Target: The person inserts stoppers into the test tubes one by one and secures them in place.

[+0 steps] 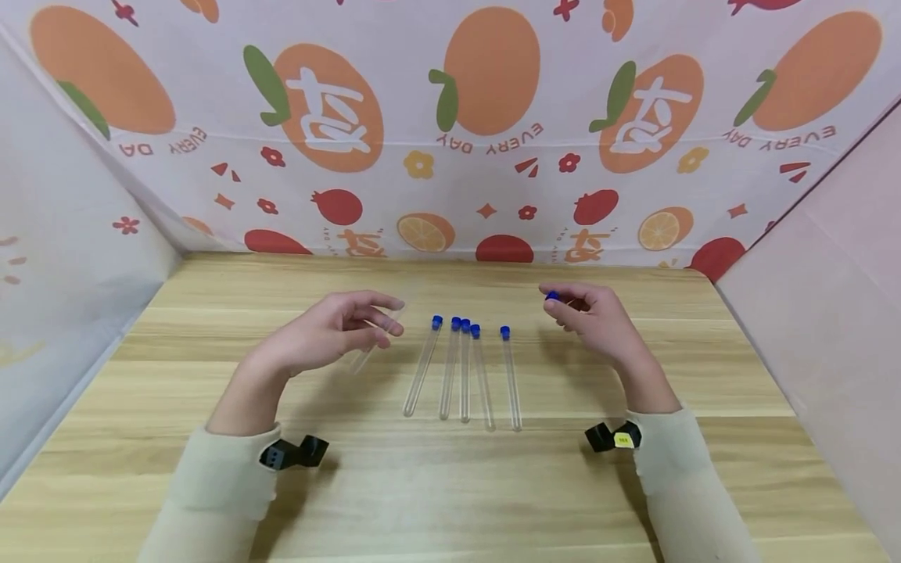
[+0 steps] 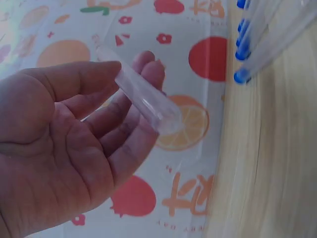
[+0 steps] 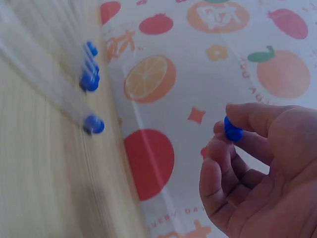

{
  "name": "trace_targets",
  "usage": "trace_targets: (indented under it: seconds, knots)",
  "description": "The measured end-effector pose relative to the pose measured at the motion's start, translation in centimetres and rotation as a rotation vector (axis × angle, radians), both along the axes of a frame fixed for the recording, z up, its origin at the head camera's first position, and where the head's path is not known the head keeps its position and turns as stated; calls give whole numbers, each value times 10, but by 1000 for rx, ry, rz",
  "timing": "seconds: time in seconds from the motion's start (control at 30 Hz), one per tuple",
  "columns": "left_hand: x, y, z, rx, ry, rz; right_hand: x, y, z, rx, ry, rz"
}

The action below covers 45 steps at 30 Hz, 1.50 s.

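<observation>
My left hand (image 1: 336,331) holds a clear test tube (image 2: 148,101) between thumb and fingers, above the left part of the table. The tube slants and has no cap at the end nearer the wrist camera. Over the table's right side, my right hand (image 1: 593,313) pinches a small blue cap (image 3: 233,130) between thumb and fingertips. Between the hands lie several clear test tubes (image 1: 450,375) with blue caps, their capped ends pointing away from me. The rightmost tube (image 1: 512,383) lies a little apart from the others.
The wood-patterned table (image 1: 422,493) ends at a white cloth backdrop (image 1: 394,188) printed with fruit. Plain pale cloth walls (image 1: 831,258) rise on both sides. A small black wrist camera (image 1: 294,452) sits at each sleeve.
</observation>
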<state>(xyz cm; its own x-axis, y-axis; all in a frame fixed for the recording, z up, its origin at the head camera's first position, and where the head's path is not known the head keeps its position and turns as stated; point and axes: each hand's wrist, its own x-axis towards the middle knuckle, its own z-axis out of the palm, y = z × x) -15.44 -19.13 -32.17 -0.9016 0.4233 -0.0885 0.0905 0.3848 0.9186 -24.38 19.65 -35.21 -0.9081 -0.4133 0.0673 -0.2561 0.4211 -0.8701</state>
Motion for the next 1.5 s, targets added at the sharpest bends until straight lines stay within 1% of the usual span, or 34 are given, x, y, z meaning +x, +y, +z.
trace_targets:
  seconds: [0.13, 0.3, 0.47, 0.57, 0.63, 0.83, 1.0, 1.13, 1.27, 1.5]
  knots:
    - [1, 10, 3, 59, -41, -12, 4, -3, 5, -81, -29, 21]
    - [3, 23, 4, 138, -91, -32, 5, -6, 9, -203, -76, 19]
    - [6, 40, 1, 175, -144, -67, 10, -11, 12, -358, -145, -9]
    - [7, 49, -2, 186, -167, -88, 15, -15, 14, -420, -172, -26]
    - [8, 53, -3, 193, -178, -96, 16, -18, 15, -446, -180, -22]
    - [7, 60, -4, 203, -195, -111, 19, -27, 10, -450, -185, 12]
    - [8, 62, -8, 213, -211, -122, 27, -33, 8, -430, -174, 29]
    - [8, 65, -9, 215, -205, -144, 31, -36, 7, -419, -161, 40]
    - [9, 67, -11, 216, -202, -159, 33, -40, 6, -434, -174, 54]
    - [12, 68, -14, 227, -194, -186, 36, -46, 3, -448, -203, 38]
